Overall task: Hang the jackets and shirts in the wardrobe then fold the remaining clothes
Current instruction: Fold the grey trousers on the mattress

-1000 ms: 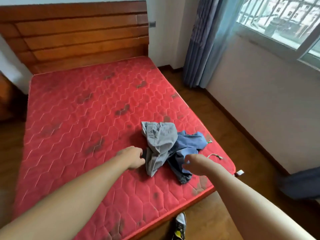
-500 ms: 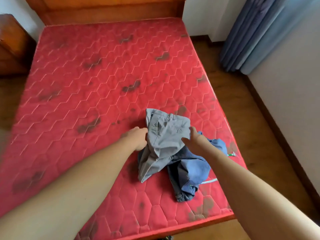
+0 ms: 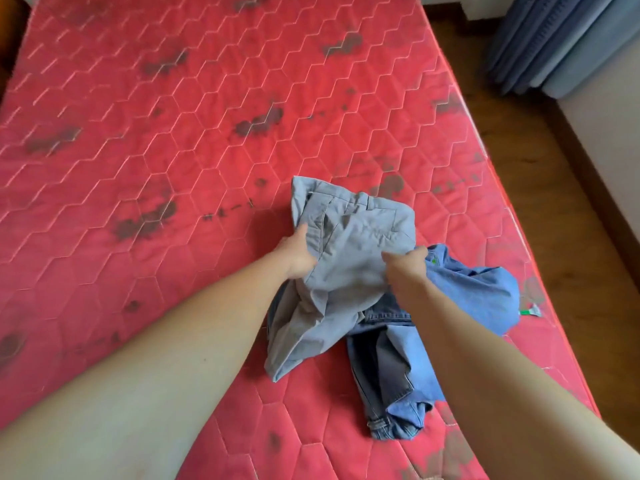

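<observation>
Red quilted mattress (image 3: 173, 150), dark-stained in patches; wooden floor (image 3: 540, 188) along its right edge, blue curtains (image 3: 540, 39) beyond its far right corner. Near its right front: grey trousers (image 3: 353, 258), gripped on one side by the left hand (image 3: 298, 252) and bunched on the other in the right hand (image 3: 405, 268), hands apart. Waistband toward the mattress's far end, legs trailing toward its near edge, partly over crumpled blue jeans (image 3: 478, 292).

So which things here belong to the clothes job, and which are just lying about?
In the job: grey trousers, gripped by the left hand and right hand; blue denim garment partly under them; red mattress they lie on.
Just lying about: green-and-white tag near the mattress edge; blue curtain; wooden floor.
</observation>
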### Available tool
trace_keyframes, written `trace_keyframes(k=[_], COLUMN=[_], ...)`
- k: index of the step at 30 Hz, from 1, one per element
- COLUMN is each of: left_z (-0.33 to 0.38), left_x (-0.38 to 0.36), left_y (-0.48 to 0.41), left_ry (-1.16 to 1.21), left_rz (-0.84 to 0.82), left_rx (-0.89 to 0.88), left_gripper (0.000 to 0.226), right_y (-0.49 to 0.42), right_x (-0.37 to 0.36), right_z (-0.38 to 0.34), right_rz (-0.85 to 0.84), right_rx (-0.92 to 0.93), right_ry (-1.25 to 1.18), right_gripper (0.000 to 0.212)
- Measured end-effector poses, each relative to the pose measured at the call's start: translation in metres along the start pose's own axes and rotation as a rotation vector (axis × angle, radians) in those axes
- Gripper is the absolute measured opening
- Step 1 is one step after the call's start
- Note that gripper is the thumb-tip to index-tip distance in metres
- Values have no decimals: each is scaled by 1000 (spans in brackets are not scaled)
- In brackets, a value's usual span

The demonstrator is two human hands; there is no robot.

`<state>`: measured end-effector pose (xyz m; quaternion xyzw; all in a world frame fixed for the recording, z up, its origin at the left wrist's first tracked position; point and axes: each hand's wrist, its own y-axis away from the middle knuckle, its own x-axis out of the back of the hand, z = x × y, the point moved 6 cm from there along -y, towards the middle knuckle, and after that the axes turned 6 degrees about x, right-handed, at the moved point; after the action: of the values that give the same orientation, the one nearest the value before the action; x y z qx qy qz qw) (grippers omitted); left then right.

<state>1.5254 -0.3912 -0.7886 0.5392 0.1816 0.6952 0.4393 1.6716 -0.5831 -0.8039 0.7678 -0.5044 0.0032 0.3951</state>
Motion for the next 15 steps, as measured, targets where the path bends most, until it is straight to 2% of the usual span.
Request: trace_keyframes(k=[2, 4, 5, 7, 9, 12, 15], left_z=[6, 9, 11, 19, 27, 30, 40], left_x=[4, 6, 6, 3, 5, 24, 62], left_y=[-5, -4, -3, 7, 26, 57, 92], left_ry=[208, 319, 350, 408, 458, 542, 683], left_rz=[29, 51, 55, -8, -66, -69, -20], left_rx=[35, 76, 83, 76, 50, 66, 30], left_gripper=[102, 100, 97, 88, 64, 31, 26], right_y=[-8, -5, 0, 10, 26, 54, 92], right_x=[-4, -10, -13, -17, -14, 3, 20], right_z=[3, 1, -3, -10, -20, -51, -98], right_rz=[-12, -84, -118, -195, -222, -155, -191], right_rx=[-84, -138, -144, -109, -65, -16, -59], right_ry=[-154, -240, -265, -295, -303, -327, -646], right_gripper=[45, 12, 11, 27, 33, 29, 24])
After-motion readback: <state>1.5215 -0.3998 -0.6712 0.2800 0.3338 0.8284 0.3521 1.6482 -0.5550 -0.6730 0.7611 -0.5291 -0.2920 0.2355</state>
